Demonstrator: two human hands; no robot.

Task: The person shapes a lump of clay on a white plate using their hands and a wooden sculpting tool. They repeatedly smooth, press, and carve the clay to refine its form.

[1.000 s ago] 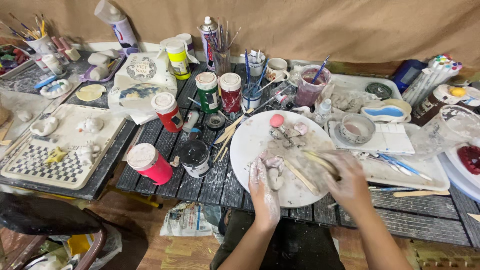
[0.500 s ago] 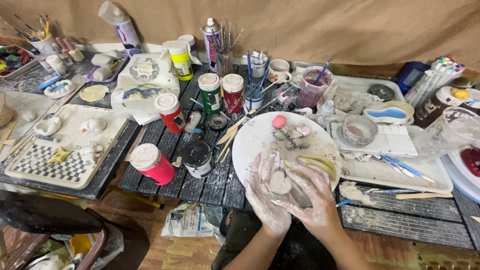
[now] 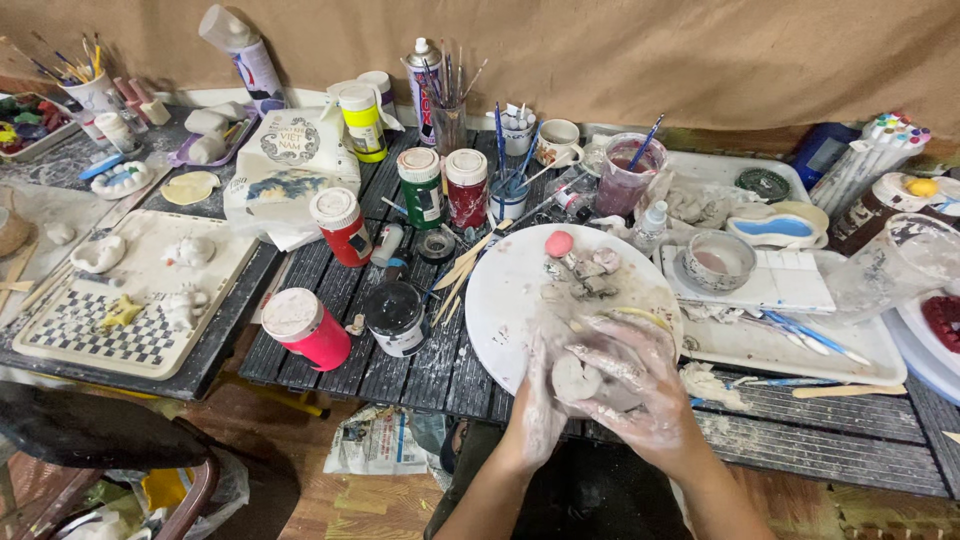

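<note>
1. Head view: the left hand (image 3: 540, 405) and right hand (image 3: 630, 385) are cupped together around a lump of grey clay (image 3: 577, 378).
2. The fingers are curled, pressing it, over the near rim of the white round board (image 3: 510, 290).

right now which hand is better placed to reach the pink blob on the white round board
Probably the right hand: it lies over the white round board below the pink blob, while the left hand cups the clay lump.

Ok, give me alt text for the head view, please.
Two clay-smeared hands, left hand and right hand, cup a grey clay lump over a round white board on a cluttered slatted table of paint jars and brushes.
</note>
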